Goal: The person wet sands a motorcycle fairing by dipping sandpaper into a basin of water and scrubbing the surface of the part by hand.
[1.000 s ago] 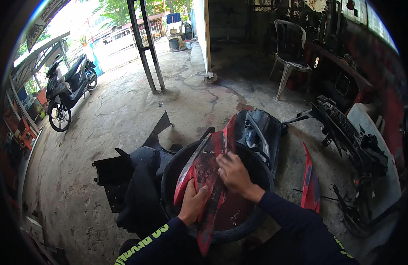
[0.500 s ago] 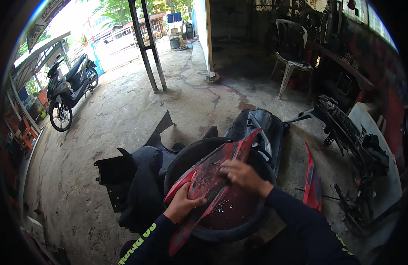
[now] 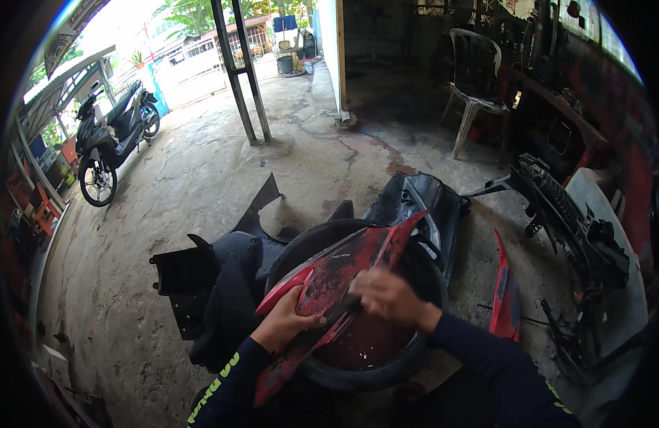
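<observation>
A long red motorcycle body panel (image 3: 334, 275), its surface scuffed with dark patches, lies slanted across the top of a round black tub (image 3: 397, 376). My left hand (image 3: 286, 322) grips the panel's near left part, thumb on top and fingers around its edge. On the panel's middle rests my right hand (image 3: 395, 301), fingers bent together and slightly blurred. Something small and greyish shows at those fingertips; its kind is unclear. Reddish liquid (image 3: 365, 351) stands in the tub below the panel.
Black plastic fairings (image 3: 233, 253) lie against the tub's left, and a dark panel (image 3: 422, 200) behind it. To the right are another red panel (image 3: 505, 296) and a black frame part (image 3: 558, 221). Farther off stand a motorcycle (image 3: 115, 139), a metal post (image 3: 241, 78) and a plastic chair (image 3: 475, 89).
The red panel has shifted slightly toward the lower left along with my left hand. My right hand has slid a little nearer along its surface.
</observation>
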A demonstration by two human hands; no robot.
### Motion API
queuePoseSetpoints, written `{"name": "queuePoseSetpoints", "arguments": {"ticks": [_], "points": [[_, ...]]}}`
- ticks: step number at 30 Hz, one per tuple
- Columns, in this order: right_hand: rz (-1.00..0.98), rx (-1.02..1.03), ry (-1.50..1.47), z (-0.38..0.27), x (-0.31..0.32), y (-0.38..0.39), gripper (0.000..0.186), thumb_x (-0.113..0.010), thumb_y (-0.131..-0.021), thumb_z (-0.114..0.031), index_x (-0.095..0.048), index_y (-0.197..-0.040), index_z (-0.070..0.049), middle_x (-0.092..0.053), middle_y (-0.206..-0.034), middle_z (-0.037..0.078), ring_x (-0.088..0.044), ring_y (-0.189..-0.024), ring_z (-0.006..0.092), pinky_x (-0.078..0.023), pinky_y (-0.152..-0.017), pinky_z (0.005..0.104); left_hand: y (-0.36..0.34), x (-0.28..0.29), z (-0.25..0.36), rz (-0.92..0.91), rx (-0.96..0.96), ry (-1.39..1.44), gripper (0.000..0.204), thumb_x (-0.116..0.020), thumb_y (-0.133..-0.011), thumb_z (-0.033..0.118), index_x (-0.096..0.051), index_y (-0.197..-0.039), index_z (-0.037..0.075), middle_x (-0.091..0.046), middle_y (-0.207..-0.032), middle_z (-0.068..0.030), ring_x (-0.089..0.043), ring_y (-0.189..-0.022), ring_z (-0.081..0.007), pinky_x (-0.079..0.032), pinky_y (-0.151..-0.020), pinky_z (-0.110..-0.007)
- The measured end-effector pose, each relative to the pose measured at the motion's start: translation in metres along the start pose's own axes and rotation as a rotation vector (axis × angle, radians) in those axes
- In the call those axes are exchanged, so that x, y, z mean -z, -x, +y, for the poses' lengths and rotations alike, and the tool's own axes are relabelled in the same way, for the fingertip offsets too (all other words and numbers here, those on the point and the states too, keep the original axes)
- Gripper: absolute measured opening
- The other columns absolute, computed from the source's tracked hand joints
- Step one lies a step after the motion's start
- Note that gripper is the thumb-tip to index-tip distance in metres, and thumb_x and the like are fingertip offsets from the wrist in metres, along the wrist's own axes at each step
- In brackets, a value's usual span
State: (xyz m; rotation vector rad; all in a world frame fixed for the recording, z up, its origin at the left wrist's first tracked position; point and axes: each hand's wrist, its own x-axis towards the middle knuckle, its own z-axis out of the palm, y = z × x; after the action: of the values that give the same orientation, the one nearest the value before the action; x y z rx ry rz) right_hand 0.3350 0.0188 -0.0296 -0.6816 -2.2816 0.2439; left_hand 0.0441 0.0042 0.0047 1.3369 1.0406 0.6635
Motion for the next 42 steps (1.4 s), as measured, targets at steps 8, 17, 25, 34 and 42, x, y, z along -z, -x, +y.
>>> {"name": "queuePoseSetpoints", "arguments": {"ticks": [8,17,25,34,42], "points": [[-0.022,0.062,0.075,0.005,0.005,0.001,0.027,-0.064,-0.100,-0.022,-0.073,-0.118,-0.003,-0.073,-0.121,0.013,-0.068,-0.114,0.0323,-0.052,-0.105,0.0458,0.001,0.005,0.002,-0.030,-0.031,-0.002,0.077,-0.092,-0.079,0.017,-0.049,-0.140,-0.005,-0.064,-0.126,-0.0105,-0.061,-0.117,-0.0173,-0.047,-0.106,-0.033],[0.036,-0.041,0.086,0.033,0.004,0.010,0.025,-0.069,-0.098,-0.021,-0.075,-0.116,-0.004,-0.075,-0.118,0.013,-0.069,-0.117,0.0306,-0.052,-0.107,0.0464,0.001,0.001,0.004,-0.035,-0.039,-0.027,0.077,-0.093,-0.078,0.022,-0.051,-0.137,-0.005,-0.064,-0.125,-0.0107,-0.060,-0.116,-0.0179,-0.046,-0.106,-0.033],[0.067,-0.064,0.011,0.016,0.003,0.003,0.022,-0.066,-0.100,-0.021,-0.076,-0.110,-0.003,-0.076,-0.115,0.013,-0.070,-0.115,0.0312,-0.052,-0.107,0.0465,0.001,0.002,0.002,-0.015,-0.050,-0.095,0.076,-0.093,-0.078,0.021,-0.052,-0.137,-0.005,-0.065,-0.122,-0.0102,-0.061,-0.116,-0.0175,-0.047,-0.105,-0.033],[0.121,-0.122,-0.039,0.035,0.015,0.001,0.023,-0.063,-0.102,-0.023,-0.077,-0.106,-0.005,-0.077,-0.108,0.013,-0.072,-0.110,0.0309,-0.054,-0.105,0.0447,-0.007,0.006,-0.001,-0.022,-0.053,-0.131,0.073,-0.092,-0.078,0.017,-0.054,-0.135,-0.006,-0.067,-0.123,-0.0119,-0.063,-0.115,-0.0188,-0.048,-0.104,-0.033],[0.063,-0.150,0.059,0.030,0.016,-0.004,0.019,-0.066,-0.099,-0.017,-0.076,-0.110,-0.004,-0.076,-0.112,0.014,-0.072,-0.111,0.0307,-0.053,-0.105,0.0454,-0.004,0.005,0.017,-0.028,-0.053,-0.059,0.074,-0.092,-0.077,0.021,-0.054,-0.134,-0.006,-0.066,-0.120,-0.0110,-0.062,-0.113,-0.0191,-0.048,-0.102,-0.033]]}}
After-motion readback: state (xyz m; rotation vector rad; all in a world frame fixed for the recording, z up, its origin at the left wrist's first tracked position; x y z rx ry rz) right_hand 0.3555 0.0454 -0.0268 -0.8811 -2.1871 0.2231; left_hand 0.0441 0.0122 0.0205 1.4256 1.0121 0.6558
